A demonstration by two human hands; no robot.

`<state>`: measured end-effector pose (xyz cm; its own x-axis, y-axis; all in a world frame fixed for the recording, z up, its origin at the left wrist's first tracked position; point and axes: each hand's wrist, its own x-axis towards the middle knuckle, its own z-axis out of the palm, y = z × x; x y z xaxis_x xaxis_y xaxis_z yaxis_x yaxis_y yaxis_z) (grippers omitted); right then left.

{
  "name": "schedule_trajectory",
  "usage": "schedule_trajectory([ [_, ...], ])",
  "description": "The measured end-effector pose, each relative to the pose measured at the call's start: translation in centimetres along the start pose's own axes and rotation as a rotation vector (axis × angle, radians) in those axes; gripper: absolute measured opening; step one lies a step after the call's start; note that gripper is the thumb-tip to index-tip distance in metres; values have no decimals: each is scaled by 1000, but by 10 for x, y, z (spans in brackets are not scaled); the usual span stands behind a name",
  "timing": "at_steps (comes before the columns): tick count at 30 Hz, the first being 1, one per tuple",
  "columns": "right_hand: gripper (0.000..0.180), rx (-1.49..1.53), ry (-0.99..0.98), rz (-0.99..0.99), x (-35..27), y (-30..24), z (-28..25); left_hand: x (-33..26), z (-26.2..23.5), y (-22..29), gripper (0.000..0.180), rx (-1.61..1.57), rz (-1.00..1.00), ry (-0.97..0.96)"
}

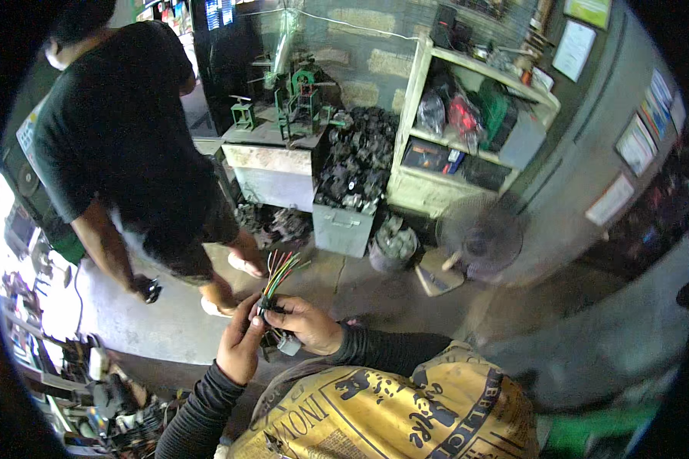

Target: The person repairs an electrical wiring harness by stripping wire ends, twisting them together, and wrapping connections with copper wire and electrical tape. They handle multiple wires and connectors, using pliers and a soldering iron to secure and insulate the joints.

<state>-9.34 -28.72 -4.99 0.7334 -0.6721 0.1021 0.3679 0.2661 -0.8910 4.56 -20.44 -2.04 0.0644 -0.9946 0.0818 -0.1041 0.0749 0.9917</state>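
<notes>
Nearest: yellow printed shirt (394, 409) along the lower edge, dark-sleeved arms reaching forward from it. Left hand (241, 343) and right hand (311, 324) meet just beyond, fingers of both closed on one bundle of wires (282, 277). Grip: clamped on the bundle from both sides, thumbs near each other at a dark part around its base. Bundle is held up in front of the body, above the floor (161, 325).

State of the work, as judged: wires gathered at the lower end; upper ends, red, yellow, green and pale, fan out loose and join nothing visible. Grey plug (288, 346) hangs just below the right hand; whether these wires run into it, cannot tell. Handling looks mid-way: gathering done, free ends left unconnected. Whether the tips are stripped, too small to tell.

Near left: heap of dark parts (119, 402).

Farther, left: co-worker (130, 138) in dark shirt, a small dark object (148, 288) in the lowered hand, well apart from the bundle.

Far: desk (269, 159) bearing green metal stands (302, 96); right of it, grey box (343, 229) below piled dark parts. Farther right, bucket (391, 258), fan (481, 237), loaded shelf (400, 164).
</notes>
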Motion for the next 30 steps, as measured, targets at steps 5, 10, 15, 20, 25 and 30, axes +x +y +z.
schedule_trajectory([
  [5,19,-582,-194,101,52,-49,-140,25,-9,-118,61,1303,-592,-86],
  [10,22,99,-124,326,61,-63,-173,-89,-20,-208,50,1169,-1161,-407],
  [15,24,-29,-22,438,32,-50,-185,-164,71,-211,47,767,-1363,-225],
  [20,22,20,-80,492,36,-24,-173,-200,100,-218,42,474,-1251,305],
  [25,22,63,-150,531,41,-15,-131,-179,67,-210,41,319,-1052,378],
  [30,18,-33,-87,340,48,-26,-112,-61,26,-130,30,214,-532,366],
])
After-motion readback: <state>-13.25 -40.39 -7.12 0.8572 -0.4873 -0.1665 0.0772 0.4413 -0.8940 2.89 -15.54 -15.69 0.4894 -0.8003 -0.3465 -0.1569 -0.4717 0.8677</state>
